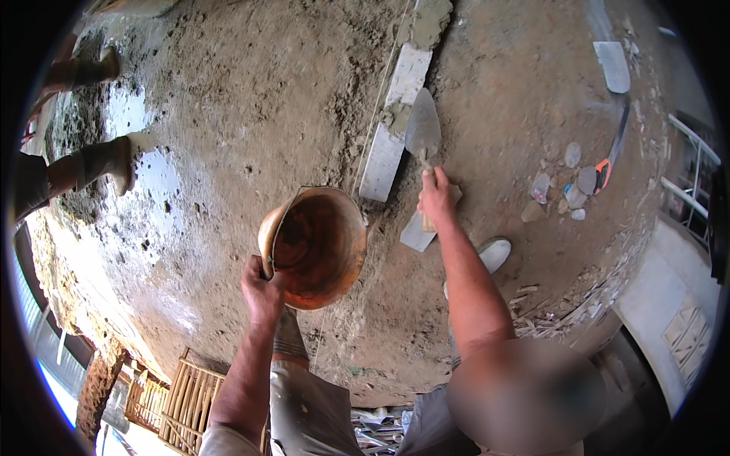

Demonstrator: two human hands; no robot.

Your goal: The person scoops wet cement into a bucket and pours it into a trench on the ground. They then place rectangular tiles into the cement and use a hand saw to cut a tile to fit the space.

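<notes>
My left hand (263,292) grips the rim of an orange-brown bucket (323,251), tipped so its stained inside faces up toward me. A thin wire handle lies along its edge. Closed round a wooden handle, my right hand (436,199) holds a trowel (423,125), its pointed metal blade aimed away from me. The blade lies beside a row of pale blocks (382,163) with grey mortar (397,118) between them. Close to the row runs a taut string (376,114). Below my right hand, a loose pale block (418,232) rests on the dirt.
At far left stand a person's legs in boots (118,163), near wet puddles (156,178). A long-handled shovel (613,68) lies at far right, close to stones (572,156) and litter. Bamboo frames (190,395) stand at lower left. A blurred round shape (525,395) covers the lower right.
</notes>
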